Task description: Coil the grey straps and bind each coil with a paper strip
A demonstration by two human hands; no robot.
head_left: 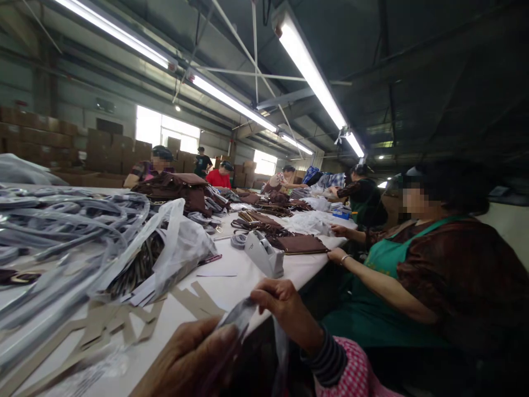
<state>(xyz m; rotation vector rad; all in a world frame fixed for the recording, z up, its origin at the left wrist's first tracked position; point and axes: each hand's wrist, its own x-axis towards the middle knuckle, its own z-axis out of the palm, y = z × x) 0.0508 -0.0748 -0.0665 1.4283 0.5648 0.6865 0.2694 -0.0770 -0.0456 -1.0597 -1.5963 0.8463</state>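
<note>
A grey, translucent plastic-wrapped strip [239, 313] runs between my two hands, and one end hangs below the right. My left hand [188, 355], at the bottom middle, is closed with the thumb pressed on the strip. My right hand [287, 309] pinches it between thumb and bent fingers, a little higher and to the right. Just beyond them on the table stands a grey-white tape dispenser [264, 253]. Flat tan cardboard strips [198, 300] lie left of my hands. Nearby is an open clear plastic bag [182, 242] holding dark, thin pieces.
Plastic-wrapped grey straps [82, 220] heap up on the left of the white table [223, 284]. Brown bags [301, 244] lie farther along it. Close on my right sits a co-worker in a green apron [384, 270], hands at a brown bag. Other people work farther back.
</note>
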